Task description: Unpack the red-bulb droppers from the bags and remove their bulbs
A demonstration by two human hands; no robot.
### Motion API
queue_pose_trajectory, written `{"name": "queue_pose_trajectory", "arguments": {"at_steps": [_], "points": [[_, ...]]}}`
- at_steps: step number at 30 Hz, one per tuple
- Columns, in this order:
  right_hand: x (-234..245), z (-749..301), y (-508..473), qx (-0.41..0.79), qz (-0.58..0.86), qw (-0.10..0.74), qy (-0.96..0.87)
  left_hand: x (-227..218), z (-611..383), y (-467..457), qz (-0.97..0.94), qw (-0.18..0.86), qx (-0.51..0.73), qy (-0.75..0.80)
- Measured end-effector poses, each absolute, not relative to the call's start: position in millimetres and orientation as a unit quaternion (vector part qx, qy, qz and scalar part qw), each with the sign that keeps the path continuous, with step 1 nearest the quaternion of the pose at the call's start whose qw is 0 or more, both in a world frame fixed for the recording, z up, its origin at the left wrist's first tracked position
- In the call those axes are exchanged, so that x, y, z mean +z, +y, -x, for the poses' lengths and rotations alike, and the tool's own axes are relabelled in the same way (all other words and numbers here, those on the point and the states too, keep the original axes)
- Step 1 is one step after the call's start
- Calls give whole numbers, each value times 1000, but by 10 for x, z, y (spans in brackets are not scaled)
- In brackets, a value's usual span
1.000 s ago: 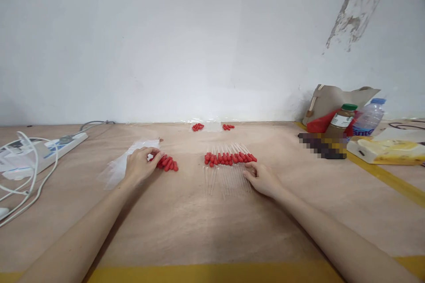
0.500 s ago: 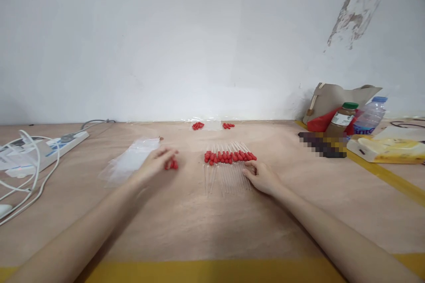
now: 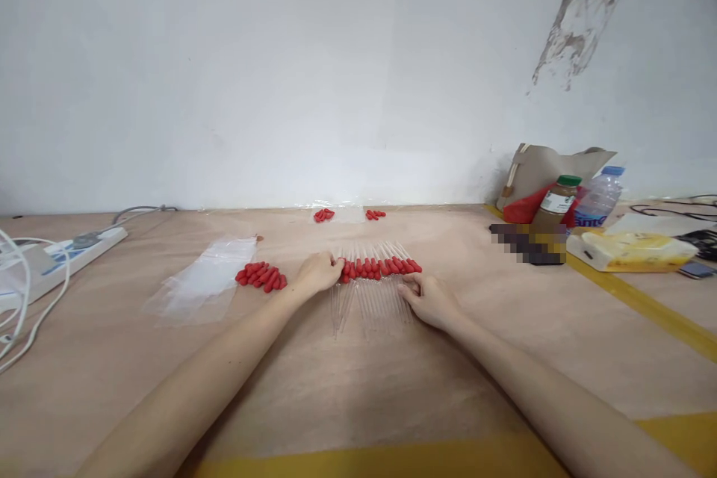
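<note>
Glass droppers with red rubber bulbs lie side by side in a row, their clear tubes [image 3: 384, 310] pointing toward me and more tubes pointing away. The red bulbs [image 3: 386, 267] form a band across the middle. My left hand [image 3: 320, 272] is closed at the row's left end, its fingertips pinching a red bulb. At the right end, my right hand [image 3: 429, 299] has thumb and fingers curled about the outermost dropper tubes; the exact grip is partly hidden. Left of my left wrist sits a loose pile of red rubber bulbs [image 3: 262, 276].
Clear plastic bags [image 3: 205, 280] are fanned out at left, beside a power strip [image 3: 84, 258] with white cables. Near the wall lie small bagged groups of red bulbs [image 3: 323, 215]. A green-capped bottle [image 3: 554, 205], a water bottle [image 3: 599, 198] and a tissue pack [image 3: 638, 250] stand at right.
My left hand has moved right, from the pile of red bulbs to the left end of the dropper row, uncovering the pile. My right hand stays at the row's right end.
</note>
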State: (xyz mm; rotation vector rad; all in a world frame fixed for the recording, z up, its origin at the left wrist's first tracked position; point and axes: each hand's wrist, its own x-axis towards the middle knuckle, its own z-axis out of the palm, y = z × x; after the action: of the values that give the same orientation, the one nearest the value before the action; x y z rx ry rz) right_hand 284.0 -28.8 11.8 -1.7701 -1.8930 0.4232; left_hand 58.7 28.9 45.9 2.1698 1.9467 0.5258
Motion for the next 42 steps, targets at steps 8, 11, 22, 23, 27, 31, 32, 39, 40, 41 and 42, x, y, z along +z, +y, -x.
{"name": "queue_pose_trajectory", "arguments": {"at_steps": [8,11,22,23,27,31,32,39,40,41,42], "points": [[40,-2895,-227,154,627,308,-699,459,-290,-231,-776,0,261,574],[15,-2893,-197,144,620,342,-691,317,-114,-438,-823,-47,299,481],[210,-2554,-602,-162,320,395,-846,116,-95,-595,-883,-118,306,335],[190,-2522,-616,-174,310,392,-848,116,-99,-599,-883,-120,313,329],[101,-2435,-638,-182,294,375,-860,124,-121,-623,-881,-124,345,298],[70,-2400,-679,-174,282,378,-865,144,-166,-631,-900,-123,339,245],[73,-2397,-692,-175,277,380,-865,150,-175,-632,-906,-123,334,232],[145,-2436,-755,-176,257,346,-885,218,-166,-695,-927,-120,252,249],[151,-2440,-759,-177,255,346,-885,222,-162,-704,-928,-122,247,250],[153,-2444,-762,-178,255,347,-885,221,-159,-710,-930,-122,242,249],[153,-2446,-765,-176,256,348,-885,214,-155,-714,-931,-121,241,247]]}}
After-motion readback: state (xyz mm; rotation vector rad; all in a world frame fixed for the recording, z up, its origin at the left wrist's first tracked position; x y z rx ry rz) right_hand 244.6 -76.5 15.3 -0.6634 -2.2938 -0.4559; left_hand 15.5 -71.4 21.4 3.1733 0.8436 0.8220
